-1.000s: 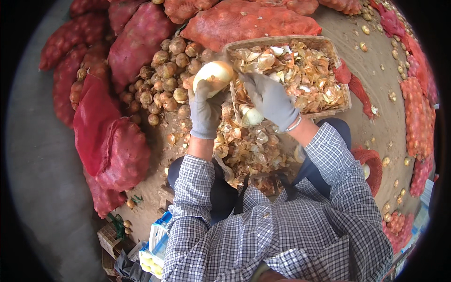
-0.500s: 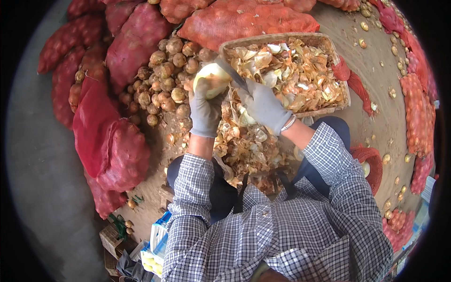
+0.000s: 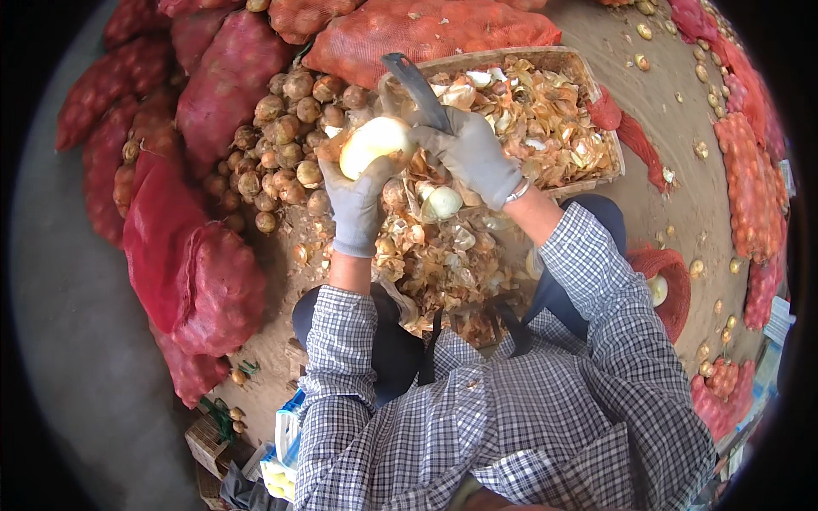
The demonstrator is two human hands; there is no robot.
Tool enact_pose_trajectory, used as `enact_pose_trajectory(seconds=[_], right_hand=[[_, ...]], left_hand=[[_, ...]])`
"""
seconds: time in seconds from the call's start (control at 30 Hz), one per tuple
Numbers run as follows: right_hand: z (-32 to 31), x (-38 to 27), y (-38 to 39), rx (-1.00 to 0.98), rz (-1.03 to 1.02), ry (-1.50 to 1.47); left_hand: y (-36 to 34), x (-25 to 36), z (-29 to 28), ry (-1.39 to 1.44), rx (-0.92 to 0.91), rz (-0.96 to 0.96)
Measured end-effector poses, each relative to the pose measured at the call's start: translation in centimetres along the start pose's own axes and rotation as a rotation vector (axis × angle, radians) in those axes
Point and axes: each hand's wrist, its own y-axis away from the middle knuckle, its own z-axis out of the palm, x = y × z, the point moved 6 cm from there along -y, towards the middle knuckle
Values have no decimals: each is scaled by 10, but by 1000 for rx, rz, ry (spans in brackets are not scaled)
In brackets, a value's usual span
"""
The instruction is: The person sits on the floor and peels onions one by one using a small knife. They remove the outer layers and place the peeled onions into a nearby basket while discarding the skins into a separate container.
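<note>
Held up in front of me is a pale, mostly peeled onion, gripped by the gloved fingers of my left hand. My right hand, in a grey glove too, is closed around a dark-bladed knife. The blade points up and to the left, clear of the onion, while the right thumb side is close to the onion's right edge. Below the right hand another peeled onion lies among loose skins. Behind the hands stands a rectangular basket filled with brown onion skins.
Unpeeled onions are heaped to the left of the basket. Full red mesh sacks lie along the left, with an orange-red one at the back. Onion skins cover the ground between my knees. A red mesh bag lies right of my knee.
The knife has swung up and away from the onion, its blade now pointing upward. My left hand has turned the onion slightly. The peeled onion below has come into clearer view.
</note>
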Motion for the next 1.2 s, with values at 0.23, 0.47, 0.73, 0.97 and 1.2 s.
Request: enact_pose_trajectory(seconds=[0.23,0.47,0.73,0.97,1.2], right_hand=[[-1,-12,1,84,-150,646],[-11,-1,-2,84,3,198],[15,-5,32,-37,-394,887],[21,18,38,-121,-252,1126],[28,23,47,-52,-467,1554]], left_hand=[[3,11,5,-132,-13,7],[2,2,3,118,-53,-95],[-10,-22,-20,375,85,-219],[-9,-34,-18,559,203,-404],[-10,-46,-16,761,305,-554]])
